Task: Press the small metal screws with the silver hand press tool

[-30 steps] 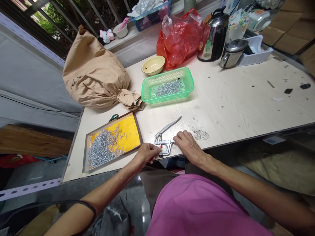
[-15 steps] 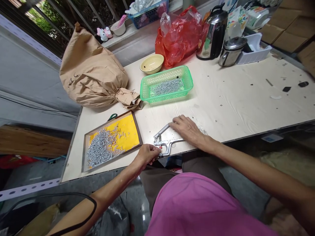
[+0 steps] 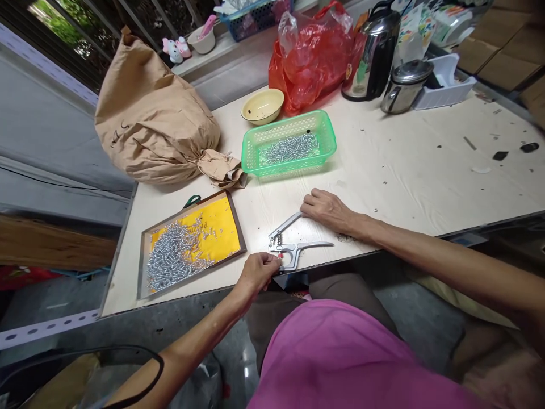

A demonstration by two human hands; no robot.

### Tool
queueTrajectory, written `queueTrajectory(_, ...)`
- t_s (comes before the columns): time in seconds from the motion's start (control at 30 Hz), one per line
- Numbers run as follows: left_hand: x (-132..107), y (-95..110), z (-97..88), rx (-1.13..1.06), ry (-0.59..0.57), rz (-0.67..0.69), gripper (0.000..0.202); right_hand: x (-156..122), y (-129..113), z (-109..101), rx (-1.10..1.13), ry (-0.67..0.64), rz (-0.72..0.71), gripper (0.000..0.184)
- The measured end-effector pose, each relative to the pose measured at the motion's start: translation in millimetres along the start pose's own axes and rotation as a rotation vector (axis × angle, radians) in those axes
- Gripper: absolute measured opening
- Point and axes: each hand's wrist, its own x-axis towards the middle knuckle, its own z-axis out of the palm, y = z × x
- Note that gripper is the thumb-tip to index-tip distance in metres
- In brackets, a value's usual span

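Note:
A pair of silver snap-fastener pliers [image 3: 293,250] lies at the table's front edge, handles spread apart and a coil spring showing between them. My right hand [image 3: 326,209] has its fingers curled at the end of the upper handle; the lower handle is free of it. At the jaws, beside a small red part, my left hand [image 3: 260,270] pinches thumb and fingers together. Whatever sits in that pinch is too small to make out. To the left, a shallow tray [image 3: 235,221] with a yellow bottom carries a heap of small shiny metal pieces [image 3: 172,258].
A green plastic basket [image 3: 289,166] holds more metal pieces. Behind it stand a cream bowl [image 3: 263,107], a red plastic bag [image 3: 313,59], a kettle [image 3: 370,54] and a steel pot [image 3: 404,88]. A brown paper sack [image 3: 157,113] and green-handled scissors [image 3: 192,200] are at left.
My right hand has opened off the lower handle and moved up and away with the upper handle, so the handles spread wider. My left hand stays at the jaws. The view has shifted slightly.

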Motion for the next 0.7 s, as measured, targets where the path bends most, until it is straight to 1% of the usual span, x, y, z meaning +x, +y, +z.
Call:
queueTrajectory(0.07, -0.8, 1.9, 2.4, -0.014, 0.021, -0.023, 0.026, -8.6, 1.6, -1.5, 0.001, -0.012, 0.037, 0.02)
queueTrajectory(0.13, -0.8, 3.9, 3.8, -0.014, 0.035, -0.021, 0.025, -8.6, 5.7, -4.6, 0.011, -0.047, 0.032, 0.02)
queueTrajectory(0.3, -0.4, 7.8, 4.1, 0.007, 0.008, -0.024, 0.025, 13.2, 17.3, -11.0, 0.082, -0.101, -0.01, 0.021)
queueTrajectory(0.4, -1.5, 8.5, 4.0, -0.002, -0.013, -0.037, 0.027, 17.7, 16.8, -11.6, 0.086, -0.12, 0.011, 0.023)
queueTrajectory(0.5, -2.3, 8.2, 3.6, -0.023, -0.039, -0.047, 0.028, 9.2, 11.2, -14.7, 0.145, -0.132, 0.012, 0.022)
queueTrajectory(0.53, -2.3, 8.1, 3.4, -0.028, -0.044, -0.05, 0.028, 4.7, 8.8, -16.5, 0.175, -0.134, 0.002, 0.028)
queueTrajectory(0.63, -1.8, 7.8, 2.5, -0.038, -0.049, -0.054, 0.028, -8.7, 1.6, -21.8, 0.225, -0.137, -0.028, 0.065)
queueTrajectory(0.7, -1.5, 7.7, 2.3, -0.039, -0.05, -0.058, 0.028, -15.3, -2.3, -23.8, 0.218, -0.139, -0.034, 0.08)
